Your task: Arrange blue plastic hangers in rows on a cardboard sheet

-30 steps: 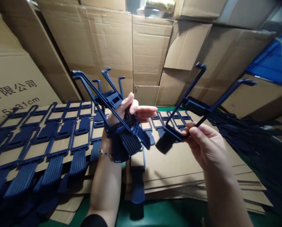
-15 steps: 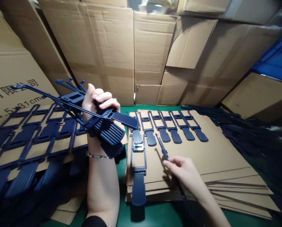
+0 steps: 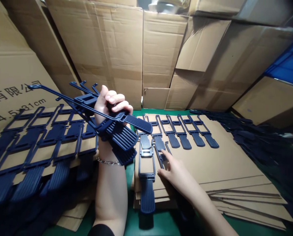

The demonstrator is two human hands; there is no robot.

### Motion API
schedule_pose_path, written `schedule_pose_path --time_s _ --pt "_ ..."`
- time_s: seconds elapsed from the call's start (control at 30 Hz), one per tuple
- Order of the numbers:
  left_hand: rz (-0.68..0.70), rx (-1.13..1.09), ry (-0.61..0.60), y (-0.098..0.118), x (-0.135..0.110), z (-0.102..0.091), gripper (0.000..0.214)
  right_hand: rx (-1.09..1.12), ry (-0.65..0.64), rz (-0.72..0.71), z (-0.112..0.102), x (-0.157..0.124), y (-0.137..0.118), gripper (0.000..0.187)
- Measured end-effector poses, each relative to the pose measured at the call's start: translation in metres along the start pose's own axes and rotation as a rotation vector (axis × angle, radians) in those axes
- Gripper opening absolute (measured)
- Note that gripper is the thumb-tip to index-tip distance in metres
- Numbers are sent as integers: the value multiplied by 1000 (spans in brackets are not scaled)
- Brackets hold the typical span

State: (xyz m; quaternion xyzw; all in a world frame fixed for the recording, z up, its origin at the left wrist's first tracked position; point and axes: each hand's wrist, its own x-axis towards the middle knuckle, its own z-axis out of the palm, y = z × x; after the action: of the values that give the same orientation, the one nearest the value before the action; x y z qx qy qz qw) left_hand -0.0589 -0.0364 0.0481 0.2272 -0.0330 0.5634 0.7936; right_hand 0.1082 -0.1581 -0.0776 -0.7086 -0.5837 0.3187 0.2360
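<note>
My left hand (image 3: 115, 102) is raised, its fingers wrapped round a bundle of several dark blue plastic frames (image 3: 124, 135) with ribbed paddle ends and hooked legs. On the cardboard stack lies one such frame (image 3: 163, 160), partly covered by my right hand (image 3: 174, 170). Thumb and forefinger of that hand are spread apart over it, touching or almost touching. Immediately left of it, another frame (image 3: 147, 177) lies flat, paddle toward me. A row of similar frames (image 3: 184, 141) runs along the far edge of the cardboard.
Stacked cardboard sheets (image 3: 225, 164) rest on a green table (image 3: 134, 226). More frames cover cardboard on the left (image 3: 40, 154). Dark parts are heaped at the right (image 3: 249, 131). Large cartons (image 3: 117, 42) wall off the back, and a blue crate (image 3: 286, 62) stands far right.
My right hand has moved left and laid the frame it held on the cardboard, its fingers now spread. My left hand still grips the bundle; the view has shifted slightly.
</note>
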Motion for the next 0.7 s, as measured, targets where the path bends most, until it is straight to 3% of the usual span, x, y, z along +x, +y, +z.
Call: schedule_pose_path --time_s 0.2,0.43,0.6,0.7 --pt "-56 0 49 -1 1 4 50 -151 -47 -27 -2 8 -6 43" --pt "-16 -32 -48 9 0 -3 50 -310 -45 -90 -8 26 -21 17" --pt "57 10 -44 23 -9 1 52 -446 148 -334 -9 59 -43 33" --pt "120 63 -19 29 -16 5 52 -519 37 -507 -3 91 -54 32"
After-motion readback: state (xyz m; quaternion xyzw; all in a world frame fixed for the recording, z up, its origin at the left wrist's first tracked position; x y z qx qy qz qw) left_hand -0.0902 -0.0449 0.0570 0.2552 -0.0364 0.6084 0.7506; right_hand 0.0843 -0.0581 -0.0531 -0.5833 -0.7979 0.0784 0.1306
